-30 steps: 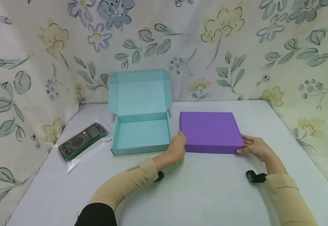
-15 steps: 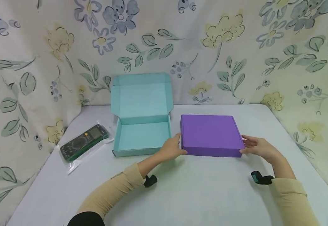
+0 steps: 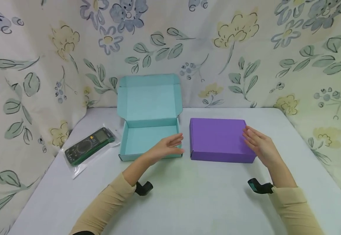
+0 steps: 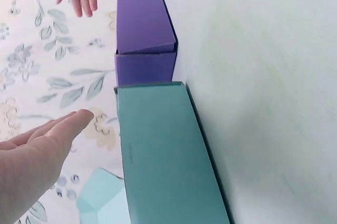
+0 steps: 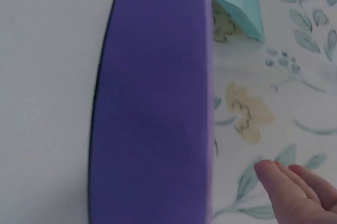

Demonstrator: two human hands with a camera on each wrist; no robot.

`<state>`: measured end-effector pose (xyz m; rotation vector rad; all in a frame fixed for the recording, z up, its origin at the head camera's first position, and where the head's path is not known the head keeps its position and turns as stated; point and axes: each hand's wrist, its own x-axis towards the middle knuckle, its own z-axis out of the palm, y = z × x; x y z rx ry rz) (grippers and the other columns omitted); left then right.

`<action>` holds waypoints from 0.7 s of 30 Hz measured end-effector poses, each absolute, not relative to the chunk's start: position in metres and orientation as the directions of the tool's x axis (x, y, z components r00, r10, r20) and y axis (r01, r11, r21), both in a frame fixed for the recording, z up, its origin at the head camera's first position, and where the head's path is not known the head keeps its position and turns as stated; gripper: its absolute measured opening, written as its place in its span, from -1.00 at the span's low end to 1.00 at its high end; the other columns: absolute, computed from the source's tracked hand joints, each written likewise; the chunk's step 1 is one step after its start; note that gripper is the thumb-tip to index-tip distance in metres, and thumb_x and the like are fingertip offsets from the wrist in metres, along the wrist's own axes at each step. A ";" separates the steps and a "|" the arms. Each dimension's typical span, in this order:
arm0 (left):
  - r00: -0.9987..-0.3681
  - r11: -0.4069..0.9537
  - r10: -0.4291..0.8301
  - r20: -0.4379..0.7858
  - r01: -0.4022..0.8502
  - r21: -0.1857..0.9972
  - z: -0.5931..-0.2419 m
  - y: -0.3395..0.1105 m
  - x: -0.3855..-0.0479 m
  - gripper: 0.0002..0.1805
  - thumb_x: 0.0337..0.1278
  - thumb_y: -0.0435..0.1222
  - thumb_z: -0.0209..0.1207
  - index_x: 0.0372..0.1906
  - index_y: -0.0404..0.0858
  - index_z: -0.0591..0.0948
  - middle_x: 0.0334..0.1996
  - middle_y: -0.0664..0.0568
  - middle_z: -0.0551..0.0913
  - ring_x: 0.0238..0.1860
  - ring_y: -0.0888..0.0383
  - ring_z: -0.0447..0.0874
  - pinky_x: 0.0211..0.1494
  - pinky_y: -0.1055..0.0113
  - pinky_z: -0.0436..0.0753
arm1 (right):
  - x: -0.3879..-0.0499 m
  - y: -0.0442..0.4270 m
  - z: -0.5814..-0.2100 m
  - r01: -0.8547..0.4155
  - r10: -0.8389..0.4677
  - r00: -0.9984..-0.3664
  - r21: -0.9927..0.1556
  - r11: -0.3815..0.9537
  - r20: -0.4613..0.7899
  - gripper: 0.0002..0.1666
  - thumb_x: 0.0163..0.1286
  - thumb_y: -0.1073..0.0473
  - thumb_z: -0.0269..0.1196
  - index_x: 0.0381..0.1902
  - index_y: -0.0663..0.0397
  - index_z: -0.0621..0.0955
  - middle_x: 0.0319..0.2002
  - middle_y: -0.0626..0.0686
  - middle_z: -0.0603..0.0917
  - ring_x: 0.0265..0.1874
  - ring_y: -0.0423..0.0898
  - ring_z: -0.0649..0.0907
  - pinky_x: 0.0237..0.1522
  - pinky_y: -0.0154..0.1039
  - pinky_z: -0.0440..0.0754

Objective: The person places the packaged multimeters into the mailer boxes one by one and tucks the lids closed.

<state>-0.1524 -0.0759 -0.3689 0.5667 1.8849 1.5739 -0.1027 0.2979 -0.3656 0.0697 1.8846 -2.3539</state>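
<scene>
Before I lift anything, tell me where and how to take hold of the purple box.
The purple box is likely best held by its two side walls, left hand from the left, right hand from the right: it lies flat and closed, no handle shows, and a gap parts it from the teal box.

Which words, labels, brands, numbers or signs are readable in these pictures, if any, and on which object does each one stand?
No text can be read.
Multimeter in the clear bag: small markings on its face, too small and blurred to read.
Turquoise box: no readable lettering on the sides that show.
Purple box: likewise none.
</scene>
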 end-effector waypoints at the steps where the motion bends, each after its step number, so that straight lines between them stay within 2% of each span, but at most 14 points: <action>1: -0.726 0.196 0.662 -0.183 -0.068 0.978 -0.370 -0.079 -0.153 -0.16 0.28 -0.27 0.20 0.54 -0.22 0.04 0.51 -0.05 0.10 0.48 0.07 0.08 0.46 0.11 0.20 | -0.104 0.294 -0.367 0.129 -0.070 -0.991 -0.968 -0.216 -0.117 -0.06 0.53 0.05 0.05 0.49 0.40 -0.21 0.50 0.28 -0.19 0.30 -0.31 0.37 0.20 -0.41 0.36; 2: -0.733 0.188 0.655 -0.182 -0.074 0.979 -0.371 -0.082 -0.153 -0.16 0.28 -0.28 0.19 0.54 -0.22 0.04 0.51 -0.06 0.10 0.48 0.06 0.09 0.46 0.11 0.20 | -0.105 0.290 -0.369 0.129 -0.072 -0.991 -0.968 -0.217 -0.116 -0.07 0.54 0.03 0.03 0.49 0.40 -0.21 0.50 0.29 -0.20 0.37 -0.24 0.28 0.21 -0.41 0.35; 6: -0.765 0.162 0.624 -0.162 -0.076 0.984 -0.372 -0.100 -0.155 -0.18 0.29 -0.28 0.17 0.54 -0.25 0.03 0.50 -0.12 0.11 0.48 0.03 0.10 0.46 0.07 0.20 | -0.108 0.281 -0.377 0.113 -0.098 -0.991 -0.964 -0.241 -0.091 -0.09 0.57 -0.03 -0.05 0.49 0.40 -0.23 0.49 0.35 -0.24 0.43 -0.14 0.16 0.23 -0.41 0.35; 8: -0.782 0.150 0.606 -0.145 -0.067 0.986 -0.370 -0.111 -0.155 -0.19 0.31 -0.27 0.15 0.54 -0.24 0.03 0.50 -0.13 0.10 0.48 0.01 0.10 0.46 0.04 0.18 | -0.109 0.278 -0.380 0.108 -0.108 -0.991 -0.962 -0.250 -0.083 -0.08 0.57 -0.06 -0.06 0.49 0.41 -0.23 0.48 0.36 -0.24 0.42 -0.15 0.18 0.22 -0.42 0.37; 13: -0.825 0.095 0.554 -0.110 -0.069 0.993 -0.366 -0.141 -0.153 -0.21 0.37 -0.27 0.09 0.55 -0.27 -0.03 0.51 -0.17 0.05 0.47 -0.12 0.06 0.49 -0.05 0.05 | -0.113 0.268 -0.384 0.109 -0.125 -0.989 -0.968 -0.226 -0.082 -0.11 0.59 -0.06 -0.11 0.48 0.46 -0.21 0.48 0.39 -0.20 0.46 0.04 0.02 0.22 -0.42 0.39; 16: -0.845 0.058 0.526 -0.098 -0.080 0.995 -0.365 -0.160 -0.152 -0.21 0.39 -0.29 0.06 0.55 -0.28 -0.07 0.52 -0.18 0.02 0.49 -0.15 0.00 0.51 -0.04 -0.02 | -0.116 0.257 -0.385 0.108 -0.136 -0.988 -0.969 -0.222 -0.078 -0.12 0.60 -0.06 -0.12 0.47 0.47 -0.19 0.48 0.40 -0.16 0.46 0.09 0.02 0.23 -0.41 0.39; 21: -0.876 0.060 0.474 -0.087 -0.066 0.996 -0.367 -0.187 -0.150 -0.20 0.42 -0.27 0.03 0.56 -0.27 -0.12 0.53 -0.17 -0.04 0.51 -0.05 -0.06 0.52 0.01 -0.04 | -0.120 0.235 -0.384 0.115 -0.159 -0.984 -0.968 -0.224 -0.080 -0.16 0.60 -0.03 -0.11 0.48 0.46 -0.14 0.49 0.38 -0.09 0.45 0.13 0.05 0.27 -0.36 0.35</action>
